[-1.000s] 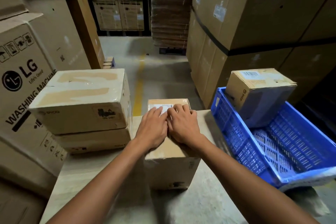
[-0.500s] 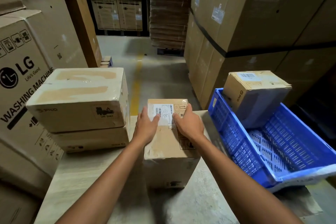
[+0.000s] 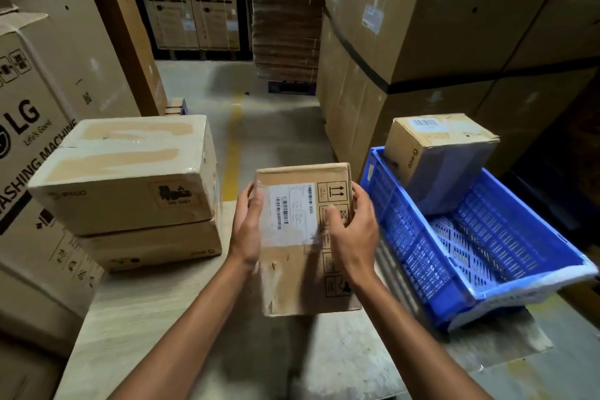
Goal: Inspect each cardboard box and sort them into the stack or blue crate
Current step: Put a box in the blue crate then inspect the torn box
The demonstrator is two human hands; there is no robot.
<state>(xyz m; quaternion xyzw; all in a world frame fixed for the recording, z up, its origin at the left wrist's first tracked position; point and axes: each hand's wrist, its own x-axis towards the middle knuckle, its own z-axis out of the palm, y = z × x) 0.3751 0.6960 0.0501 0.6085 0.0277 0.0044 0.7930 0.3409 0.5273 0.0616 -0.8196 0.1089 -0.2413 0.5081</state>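
We are looking down two bare forearms that are reaching over the near edge of the tabletop (image 3: pixel 136 318). Between them, near the tabletop's middle, a cardboard box (image 3: pixel 292 273) is standing on end with its labelled face tilting toward us; we cannot tell whether its lower edge is touching the surface. The left hand (image 3: pixel 248 230) is gripping the box's left side, fingers curling behind it and thumb lying on the front. The right hand (image 3: pixel 352 237) is gripping the right side, fingers wrapping over the edge and thumb pressing on the printed handling symbols beside the white barcode label (image 3: pixel 289 211).

At the tabletop's left edge, a stack (image 3: pixel 130 178) of two taped boxes is sitting flat, well apart from the held box. Along the right edge the blue crate (image 3: pixel 406 237) is lying just beside the right hand. At its far end a smaller box (image 3: pixel 438 156) is leaning tilted against the crate's wall.

Beyond, an LG washing machine carton (image 3: pixel 26 127) is rising on the left, and tall strapped cartons (image 3: pixel 422 26) are standing on the right.
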